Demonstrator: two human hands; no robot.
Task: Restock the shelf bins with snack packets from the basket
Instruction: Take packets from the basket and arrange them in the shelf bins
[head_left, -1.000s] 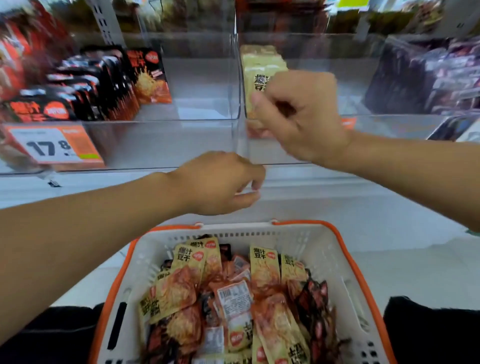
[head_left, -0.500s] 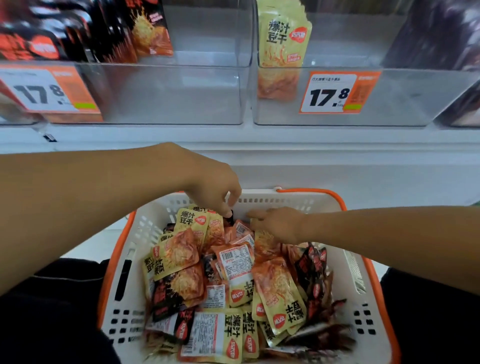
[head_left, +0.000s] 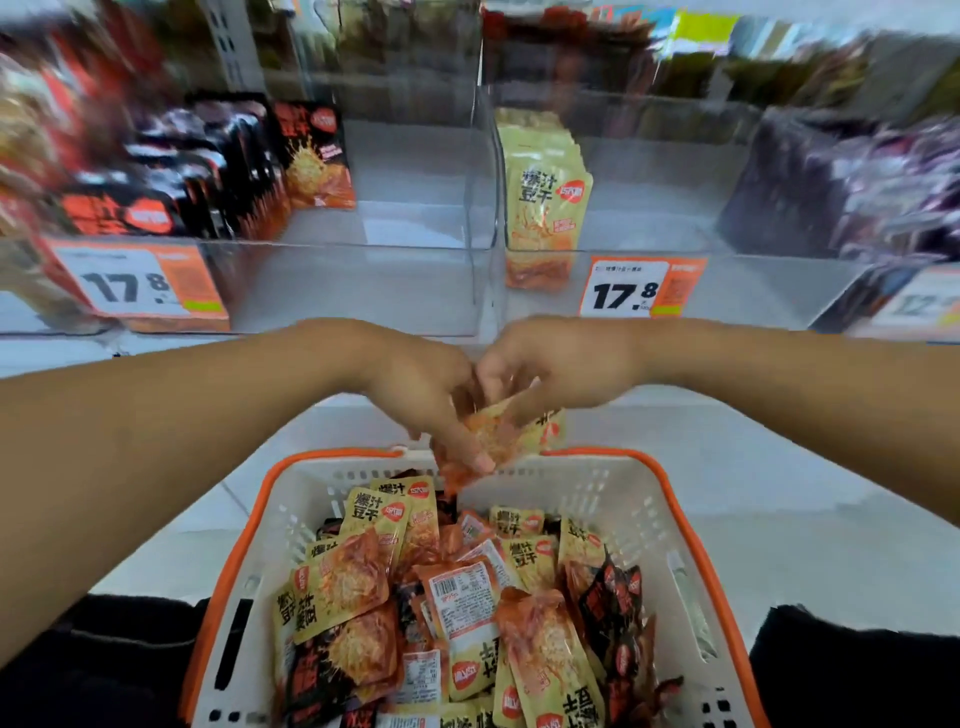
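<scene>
Packet (head_left: 506, 434) now lifted above basket (head_left: 670, 512)

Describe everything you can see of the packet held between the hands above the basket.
The held packet is a small glossy pouch, yellow with an orange food print and dark lettering, blurred. It hangs tilted just above the far rim of the basket. Left hand and right hand both pinch it with their fingers, hiding its upper part.

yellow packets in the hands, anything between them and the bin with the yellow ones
Nothing visible blocks the way. Both hands, left hand and right hand, hold the yellow packets above the basket. The clear bin is open-topped; only its low front wall must be cleared.
</scene>
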